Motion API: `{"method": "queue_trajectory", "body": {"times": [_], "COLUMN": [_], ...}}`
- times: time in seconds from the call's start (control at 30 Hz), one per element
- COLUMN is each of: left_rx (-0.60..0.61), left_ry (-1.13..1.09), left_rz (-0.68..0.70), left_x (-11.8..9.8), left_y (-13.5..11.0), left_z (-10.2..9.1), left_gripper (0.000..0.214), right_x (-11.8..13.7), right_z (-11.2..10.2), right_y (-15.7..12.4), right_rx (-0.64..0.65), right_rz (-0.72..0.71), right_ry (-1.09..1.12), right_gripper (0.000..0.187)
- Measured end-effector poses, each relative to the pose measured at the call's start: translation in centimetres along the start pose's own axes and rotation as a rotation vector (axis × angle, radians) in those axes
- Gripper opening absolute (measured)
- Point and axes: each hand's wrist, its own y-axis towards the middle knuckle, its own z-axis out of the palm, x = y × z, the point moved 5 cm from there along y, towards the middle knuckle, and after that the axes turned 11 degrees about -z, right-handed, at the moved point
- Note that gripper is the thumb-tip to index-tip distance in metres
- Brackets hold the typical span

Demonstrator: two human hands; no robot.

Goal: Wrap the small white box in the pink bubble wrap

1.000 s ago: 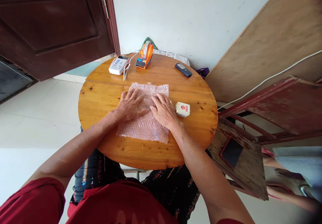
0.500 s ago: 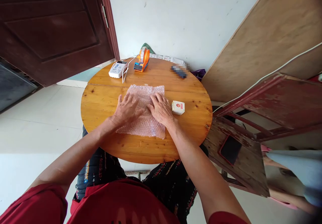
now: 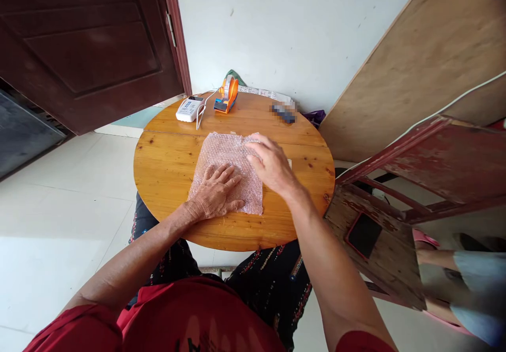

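Observation:
A sheet of clear, pinkish bubble wrap [image 3: 221, 149] lies spread on the round wooden table [image 3: 162, 183]. My left hand [image 3: 217, 189] rests flat on its lower part with the fingers spread. Over the sheet's upper right edge is my right hand [image 3: 272, 163], its fingers bent and apart with nothing seen in them. Whether its fingertips touch the wrap I cannot tell. A small white box [image 3: 290, 163] sits just right of the wrap, mostly hidden behind my right hand.
At the table's back stand an orange tape dispenser [image 3: 227, 96] and a white device [image 3: 190, 109] with a cable. A dark object [image 3: 283, 114], partly blurred, lies back right. On a wooden chair to the right is a dark tablet or phone [image 3: 363, 235]; another person's legs [image 3: 438, 267] show beside it.
My left hand has slid down and right on the wrap and now lies flat. My right hand has lifted up and right, now covering most of the small box.

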Motion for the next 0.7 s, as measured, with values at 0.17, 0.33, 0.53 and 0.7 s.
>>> {"method": "queue_trajectory", "body": {"times": [0.17, 0.33, 0.53, 0.7], "left_rx": [-0.019, -0.016, -0.015, -0.015], "left_ry": [-0.023, -0.022, -0.045, -0.061], "left_rz": [0.001, -0.003, -0.048, -0.129], "left_x": [0.0, -0.1, 0.2, 2.4], "left_y": [-0.2, 0.0, -0.1, -1.1], "left_z": [0.0, 0.0, -2.4, -3.9], "left_gripper": [0.071, 0.072, 0.073, 0.078], "right_x": [-3.9, -6.8, -4.1, 1.1], "right_z": [-3.9, -2.9, -4.5, -5.8], "right_y": [-4.0, -7.3, -5.9, -2.7], "right_rx": [0.124, 0.180, -0.016, -0.133], "right_rz": [0.176, 0.407, 0.395, 0.214], "right_ry": [-0.100, -0.091, 0.111, 0.310], "right_gripper": [0.051, 0.049, 0.040, 0.041]}}
